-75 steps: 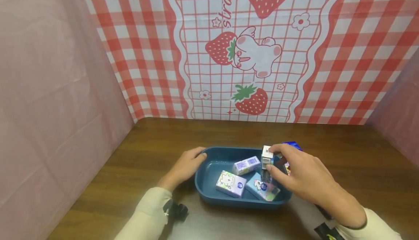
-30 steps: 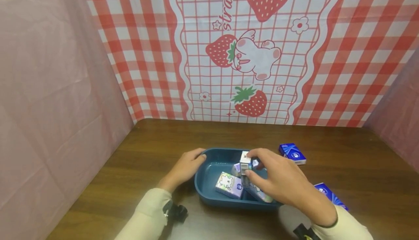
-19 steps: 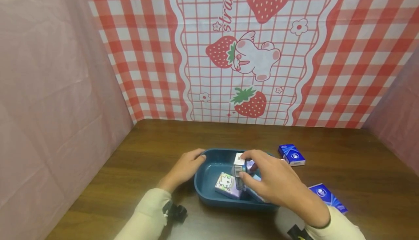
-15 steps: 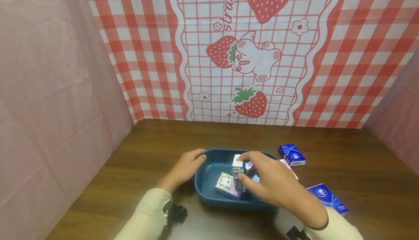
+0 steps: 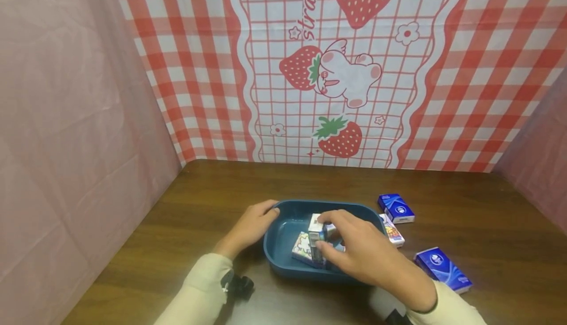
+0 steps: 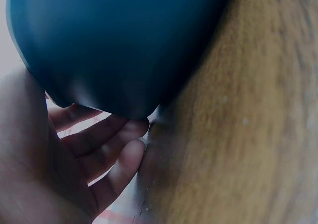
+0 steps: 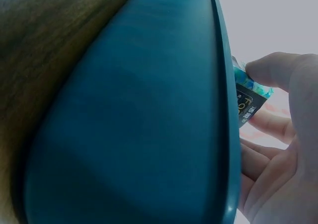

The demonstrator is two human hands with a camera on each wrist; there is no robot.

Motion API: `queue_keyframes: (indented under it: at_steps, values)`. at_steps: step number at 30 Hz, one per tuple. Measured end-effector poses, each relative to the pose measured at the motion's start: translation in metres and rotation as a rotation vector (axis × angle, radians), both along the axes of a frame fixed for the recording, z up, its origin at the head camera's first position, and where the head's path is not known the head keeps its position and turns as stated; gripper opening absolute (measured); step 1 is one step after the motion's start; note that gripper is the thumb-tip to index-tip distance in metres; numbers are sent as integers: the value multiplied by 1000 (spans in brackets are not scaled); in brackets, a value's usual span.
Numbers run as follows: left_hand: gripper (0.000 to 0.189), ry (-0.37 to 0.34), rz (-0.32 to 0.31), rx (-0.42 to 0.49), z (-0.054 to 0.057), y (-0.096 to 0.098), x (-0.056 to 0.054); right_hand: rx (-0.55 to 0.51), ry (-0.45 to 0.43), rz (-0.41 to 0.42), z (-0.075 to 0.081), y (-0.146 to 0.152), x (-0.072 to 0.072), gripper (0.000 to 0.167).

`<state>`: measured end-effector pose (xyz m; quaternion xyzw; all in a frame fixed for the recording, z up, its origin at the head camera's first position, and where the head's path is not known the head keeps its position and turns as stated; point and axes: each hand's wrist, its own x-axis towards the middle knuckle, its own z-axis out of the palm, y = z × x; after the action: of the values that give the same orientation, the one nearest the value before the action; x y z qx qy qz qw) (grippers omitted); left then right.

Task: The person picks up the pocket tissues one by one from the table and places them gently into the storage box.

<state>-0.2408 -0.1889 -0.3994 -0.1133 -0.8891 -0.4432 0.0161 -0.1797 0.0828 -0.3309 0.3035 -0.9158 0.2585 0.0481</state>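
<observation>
A dark blue plastic tub [image 5: 341, 276] stands on the table with small pocket tissue packs inside. At its left end my left hand [image 5: 250, 224] grips the rim, thumb on top and fingers against the outer wall. My right hand [image 5: 365, 246] pinches a small tissue pack [image 5: 315, 236] between thumb and fingers, held upright inside the tub. In the right wrist view this tissue pack shows a black and green label just beyond the tub's rim. A cartoon-print tissue pack [image 5: 302, 246] lies behind it, partly covered. Other packs under my right hand are mostly hidden.
Right of the tub lie a blue pack [image 5: 396, 209], a blue pack [image 5: 443, 270] nearer me, and a white patterned pack [image 5: 392, 231] against the tub's side. A red checked cloth [image 5: 199, 69] hangs behind the wooden table [image 5: 212, 182].
My right hand has carried the upright tissue pack leftward across the tub and slightly lower, over the cartoon-print pack. The packs right of the tub have come into view. My left hand stays put.
</observation>
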Motion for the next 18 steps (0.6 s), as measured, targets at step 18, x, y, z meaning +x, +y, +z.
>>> queue_keyframes:
  at_steps: [18]
  values:
    - [36,-4,1,3,0,0,0,30,-3,19,-3,-2,1,38]
